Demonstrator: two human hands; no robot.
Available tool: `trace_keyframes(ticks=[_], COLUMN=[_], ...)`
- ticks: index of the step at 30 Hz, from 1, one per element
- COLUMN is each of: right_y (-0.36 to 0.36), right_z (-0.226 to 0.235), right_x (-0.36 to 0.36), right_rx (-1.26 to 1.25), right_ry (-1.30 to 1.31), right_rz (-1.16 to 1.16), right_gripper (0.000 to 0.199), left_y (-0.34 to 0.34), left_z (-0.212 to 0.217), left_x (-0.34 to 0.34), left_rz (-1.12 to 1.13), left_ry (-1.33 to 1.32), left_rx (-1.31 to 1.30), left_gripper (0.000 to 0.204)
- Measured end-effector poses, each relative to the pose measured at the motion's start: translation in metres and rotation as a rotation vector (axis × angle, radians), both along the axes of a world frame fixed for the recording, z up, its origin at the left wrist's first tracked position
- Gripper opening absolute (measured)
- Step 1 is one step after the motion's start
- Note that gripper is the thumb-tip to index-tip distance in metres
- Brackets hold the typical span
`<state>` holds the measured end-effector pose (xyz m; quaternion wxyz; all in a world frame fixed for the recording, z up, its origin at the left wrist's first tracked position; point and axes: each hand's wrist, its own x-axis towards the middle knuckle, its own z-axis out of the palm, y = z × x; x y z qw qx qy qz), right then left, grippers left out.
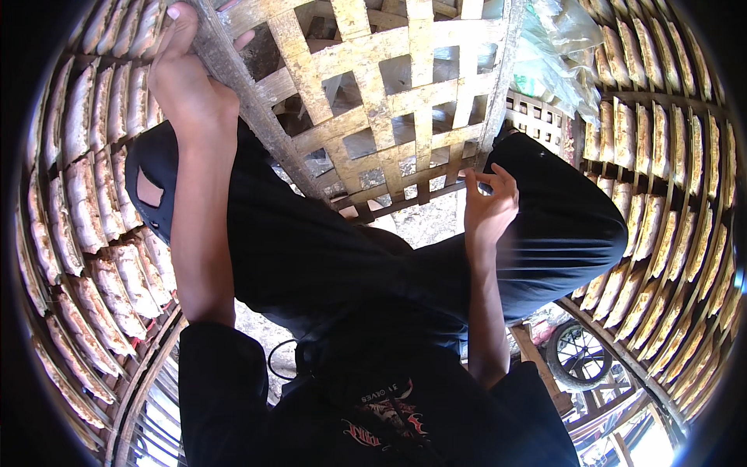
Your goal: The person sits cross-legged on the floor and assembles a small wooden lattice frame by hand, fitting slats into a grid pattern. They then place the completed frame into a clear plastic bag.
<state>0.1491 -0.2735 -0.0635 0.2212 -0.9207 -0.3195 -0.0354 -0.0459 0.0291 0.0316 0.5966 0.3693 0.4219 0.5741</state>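
A large round tray of woven bamboo strips (389, 109) stands tilted in front of me, its open lattice empty, its lower edge between my knees. My left hand (187, 70) grips the tray's rim at the upper left, fingers wrapped over the edge. My right hand (489, 204) sits at the tray's lower right rim, thumb and fingers pinched close at a strip end; what it holds is too small to make out. My legs in dark trousers spread below the tray.
Round bamboo trays filled with rows of pale flat pieces lie on the left (93, 233) and on the right (669, 194). A clear plastic bag (552, 54) lies at the upper right. A small wheel (580, 354) shows at the lower right.
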Motion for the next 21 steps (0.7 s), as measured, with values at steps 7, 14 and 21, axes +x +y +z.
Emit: trace_keyframes(ticks=[7,14,21], right_y=[0.017,0.025,0.028], right_z=[-0.005,-0.03,-0.025], right_x=[0.013,0.019,0.019], right_rx=[0.146,0.099,-0.007], right_ry=[0.008,-0.336,-0.575], right_rz=[-0.099,0.068,0.258], right_gripper=[0.023,0.024,0.02], left_y=[-0.002,-0.002,-0.004], left_z=[0.003,0.005,0.006], left_x=[0.003,0.005,0.005], left_rz=[0.003,0.016,0.013], left_ry=[0.018,0.016,0.025], left_rx=[0.001,0.005,0.042], left_gripper=[0.035,0.034,0.035])
